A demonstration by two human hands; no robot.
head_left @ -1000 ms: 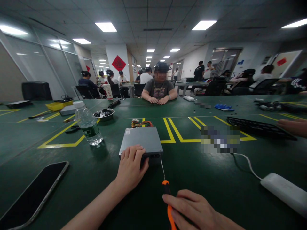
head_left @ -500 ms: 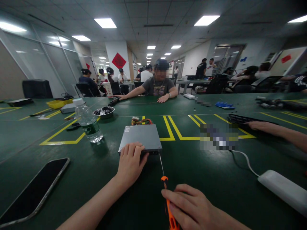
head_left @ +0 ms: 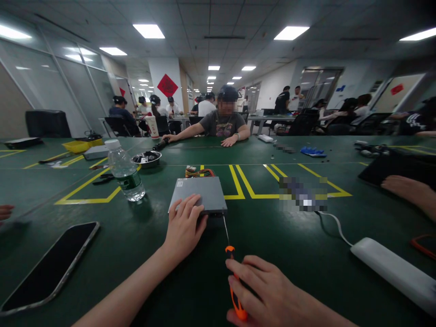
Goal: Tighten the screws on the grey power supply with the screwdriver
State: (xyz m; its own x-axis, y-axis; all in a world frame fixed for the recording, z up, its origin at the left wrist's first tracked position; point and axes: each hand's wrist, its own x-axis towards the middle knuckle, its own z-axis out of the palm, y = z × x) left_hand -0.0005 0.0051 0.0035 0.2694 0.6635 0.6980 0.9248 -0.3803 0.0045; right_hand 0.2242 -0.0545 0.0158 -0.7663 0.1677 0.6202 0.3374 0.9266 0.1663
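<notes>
Centre: left hand (head_left: 183, 229) is clasping a box (head_left: 211, 193), likely rigid, by its near edge. Below, right hand (head_left: 267, 286) is gripping a screwdriver (head_left: 230, 249).

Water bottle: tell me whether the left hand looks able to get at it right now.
Probably yes: nothing appears to stand between the left hand and the water bottle, though the hand would first have to come off the metal box.

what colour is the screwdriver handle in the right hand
The screwdriver handle is orange and black, seen best in the head view.
</notes>
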